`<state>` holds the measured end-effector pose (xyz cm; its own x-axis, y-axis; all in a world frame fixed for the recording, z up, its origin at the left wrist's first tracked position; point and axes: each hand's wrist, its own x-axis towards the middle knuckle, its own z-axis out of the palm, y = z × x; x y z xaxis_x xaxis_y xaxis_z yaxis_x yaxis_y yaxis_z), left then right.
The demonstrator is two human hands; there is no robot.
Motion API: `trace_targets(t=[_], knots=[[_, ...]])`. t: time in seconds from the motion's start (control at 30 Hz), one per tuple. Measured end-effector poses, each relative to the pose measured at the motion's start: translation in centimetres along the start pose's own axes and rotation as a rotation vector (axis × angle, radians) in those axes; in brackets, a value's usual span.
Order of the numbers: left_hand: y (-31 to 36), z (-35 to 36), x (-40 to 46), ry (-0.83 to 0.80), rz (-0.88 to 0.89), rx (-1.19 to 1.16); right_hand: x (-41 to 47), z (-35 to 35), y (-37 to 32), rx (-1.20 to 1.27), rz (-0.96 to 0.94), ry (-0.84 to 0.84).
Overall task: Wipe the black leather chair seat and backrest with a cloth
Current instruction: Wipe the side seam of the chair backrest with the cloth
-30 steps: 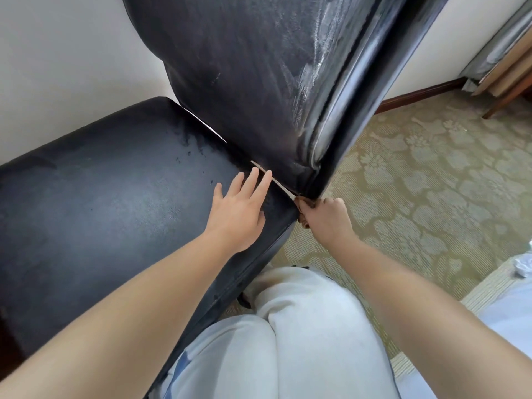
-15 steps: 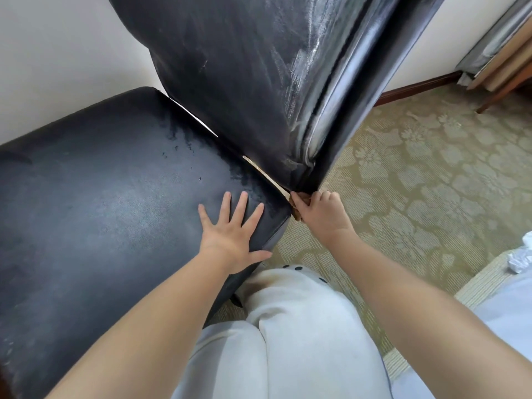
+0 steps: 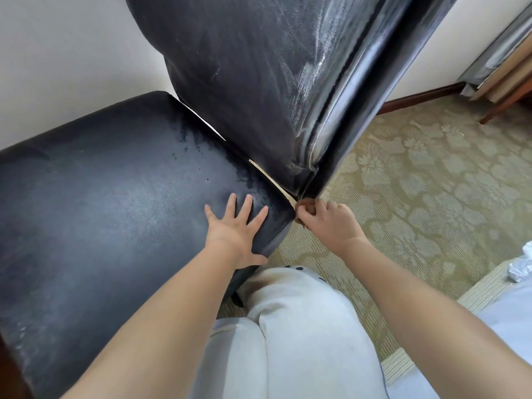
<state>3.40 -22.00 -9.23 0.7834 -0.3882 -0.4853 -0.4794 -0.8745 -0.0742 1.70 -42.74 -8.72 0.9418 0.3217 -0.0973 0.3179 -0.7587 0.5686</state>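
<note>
The black leather chair seat (image 3: 100, 214) fills the left half of the view, dull and dusty with a darker damp band near the backrest. The backrest (image 3: 253, 70) rises at the top centre, streaked with pale wipe marks on its right side. My left hand (image 3: 234, 226) lies flat with spread fingers on the seat's right rear corner. My right hand (image 3: 331, 223) is curled round a small brown cloth (image 3: 306, 205), held against the bottom corner of the backrest where it meets the seat. Most of the cloth is hidden in my fist.
A white wall (image 3: 57, 67) stands behind the chair. Patterned green carpet (image 3: 431, 182) spreads to the right. My light trousers (image 3: 288, 341) are below. Wooden furniture legs (image 3: 506, 102) stand at the far right, and a white crumpled thing (image 3: 522, 269) lies at the right edge.
My left hand slid back from the gap under the backrest and flattened on the seat corner with fingers spread. My right hand stayed at the backrest's bottom corner with the cloth.
</note>
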Motion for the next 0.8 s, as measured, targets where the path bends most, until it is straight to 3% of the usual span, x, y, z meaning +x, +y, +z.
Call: trace_targets(t=[0.17,0.33,0.5,0.7,0.8], knots=[[0.1,0.0,0.0,0.011,-0.011,0.021,1.8,-0.3,-0.7,0.024,0.029,0.167],[0.4,0.4,0.3,0.011,-0.020,0.033,3.2,-0.4,-1.5,0.055,0.113,0.087],[0.4,0.7,0.7,-0.008,-0.017,0.036,3.5,0.9,-2.0,0.308,0.146,-0.192],[0.3,0.6,0.5,0.005,-0.011,0.043,3.7,0.8,-1.5,0.530,0.237,-0.200],[0.2,0.5,0.2,0.008,-0.016,0.043,2.9,0.3,-0.4,0.465,0.172,-0.140]])
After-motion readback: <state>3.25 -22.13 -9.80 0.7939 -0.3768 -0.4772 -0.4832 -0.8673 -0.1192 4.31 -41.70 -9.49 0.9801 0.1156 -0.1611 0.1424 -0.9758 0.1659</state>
